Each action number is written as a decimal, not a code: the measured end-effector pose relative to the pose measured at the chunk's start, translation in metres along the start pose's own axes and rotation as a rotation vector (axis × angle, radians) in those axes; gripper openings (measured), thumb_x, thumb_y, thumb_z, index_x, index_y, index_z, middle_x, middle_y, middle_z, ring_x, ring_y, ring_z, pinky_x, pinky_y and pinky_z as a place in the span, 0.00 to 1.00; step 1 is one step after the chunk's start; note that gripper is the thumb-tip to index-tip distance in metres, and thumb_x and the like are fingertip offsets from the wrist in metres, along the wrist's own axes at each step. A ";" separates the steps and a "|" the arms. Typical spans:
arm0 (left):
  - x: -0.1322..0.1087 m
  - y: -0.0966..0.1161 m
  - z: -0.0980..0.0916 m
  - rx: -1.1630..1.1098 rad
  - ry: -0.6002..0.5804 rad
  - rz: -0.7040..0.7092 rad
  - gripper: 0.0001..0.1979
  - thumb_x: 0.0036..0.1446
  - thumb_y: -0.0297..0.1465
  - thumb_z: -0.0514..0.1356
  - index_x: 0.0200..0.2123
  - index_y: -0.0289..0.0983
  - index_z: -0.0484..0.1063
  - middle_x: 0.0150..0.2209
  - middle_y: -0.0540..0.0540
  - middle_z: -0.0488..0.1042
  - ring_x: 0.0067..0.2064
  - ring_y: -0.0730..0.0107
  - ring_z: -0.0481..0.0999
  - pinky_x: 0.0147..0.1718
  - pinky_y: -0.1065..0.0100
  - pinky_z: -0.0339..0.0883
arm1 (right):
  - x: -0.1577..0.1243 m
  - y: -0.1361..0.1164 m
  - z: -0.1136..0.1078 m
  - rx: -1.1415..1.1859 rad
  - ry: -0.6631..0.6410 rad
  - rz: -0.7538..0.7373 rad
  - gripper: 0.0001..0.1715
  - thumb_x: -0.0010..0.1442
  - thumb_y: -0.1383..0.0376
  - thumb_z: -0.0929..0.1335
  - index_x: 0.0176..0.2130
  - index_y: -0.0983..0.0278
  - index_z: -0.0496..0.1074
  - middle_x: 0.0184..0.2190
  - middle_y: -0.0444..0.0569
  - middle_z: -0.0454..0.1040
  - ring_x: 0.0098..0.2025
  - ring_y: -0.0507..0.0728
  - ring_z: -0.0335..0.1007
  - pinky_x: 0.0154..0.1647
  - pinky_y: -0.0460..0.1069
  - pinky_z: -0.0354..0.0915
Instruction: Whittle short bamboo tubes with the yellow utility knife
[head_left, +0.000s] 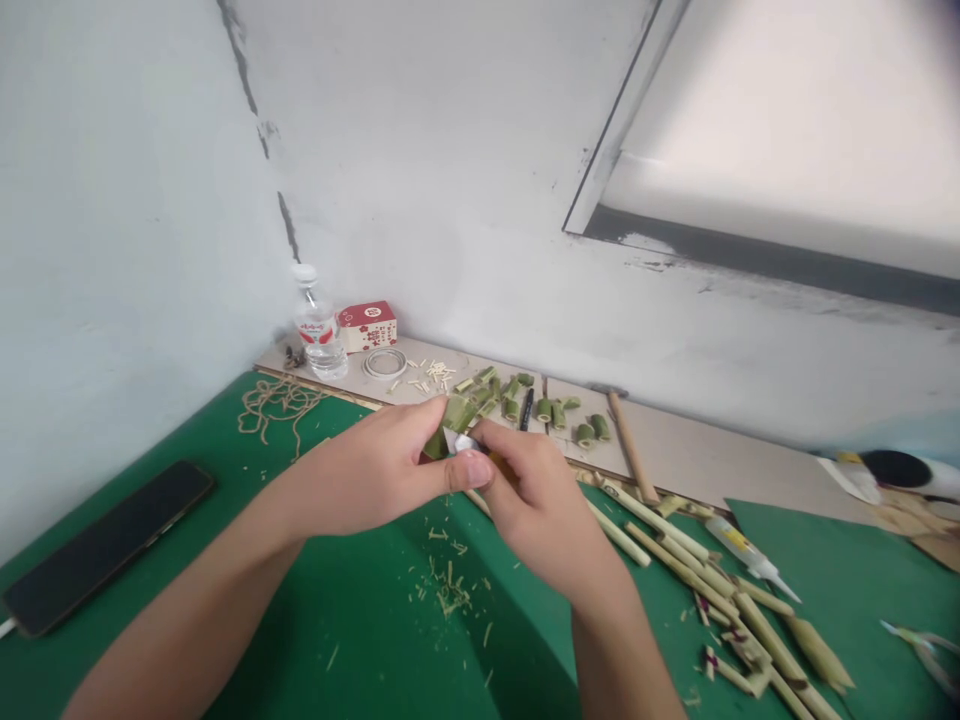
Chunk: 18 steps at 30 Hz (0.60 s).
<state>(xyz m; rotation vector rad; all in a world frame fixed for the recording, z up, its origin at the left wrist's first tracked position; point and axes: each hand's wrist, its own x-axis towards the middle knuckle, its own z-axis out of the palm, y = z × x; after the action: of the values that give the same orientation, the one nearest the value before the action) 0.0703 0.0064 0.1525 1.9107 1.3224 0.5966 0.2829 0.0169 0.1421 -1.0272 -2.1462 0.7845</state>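
My left hand (382, 465) and my right hand (536, 500) meet above a green mat (360, 640). Both pinch a short green bamboo piece (448, 422) between thumb and fingers. A small pale tip (459, 441), maybe a blade or tool end, shows between the thumbs; I cannot make out what it is. Bamboo shavings (448, 590) lie on the mat just below the hands.
Several cut bamboo rings (555, 410) lie on a pale board by the wall. Long bamboo sticks (705, 580) and a glue tube (750, 550) lie at right. A phone (105, 545), twine (277, 400), water bottle (319, 325), red box (367, 325), tape roll (385, 362) and hammer (630, 445) are around.
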 end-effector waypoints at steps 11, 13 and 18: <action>0.004 0.002 0.005 -0.042 0.070 -0.028 0.28 0.68 0.57 0.61 0.31 0.41 0.56 0.30 0.52 0.59 0.31 0.68 0.59 0.27 0.64 0.56 | 0.002 0.003 0.005 -0.095 0.139 0.001 0.21 0.73 0.56 0.63 0.29 0.58 0.56 0.21 0.39 0.59 0.23 0.52 0.52 0.26 0.49 0.46; 0.005 0.004 0.006 -0.066 0.062 0.004 0.28 0.69 0.56 0.60 0.31 0.41 0.56 0.30 0.52 0.60 0.31 0.68 0.61 0.28 0.63 0.57 | 0.003 0.003 0.005 -0.091 0.139 0.012 0.21 0.73 0.55 0.63 0.29 0.58 0.56 0.21 0.39 0.59 0.24 0.52 0.52 0.26 0.49 0.46; 0.003 0.003 0.000 -0.068 0.058 -0.016 0.28 0.68 0.56 0.62 0.32 0.41 0.56 0.32 0.52 0.61 0.32 0.68 0.60 0.28 0.64 0.57 | 0.004 0.000 0.011 -0.023 0.123 0.039 0.22 0.73 0.55 0.63 0.29 0.57 0.54 0.21 0.39 0.60 0.24 0.52 0.52 0.26 0.49 0.46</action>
<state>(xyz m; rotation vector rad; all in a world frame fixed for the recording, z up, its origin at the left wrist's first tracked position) 0.0736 0.0089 0.1547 1.8391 1.3354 0.6851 0.2732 0.0174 0.1365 -1.1037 -2.0406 0.6984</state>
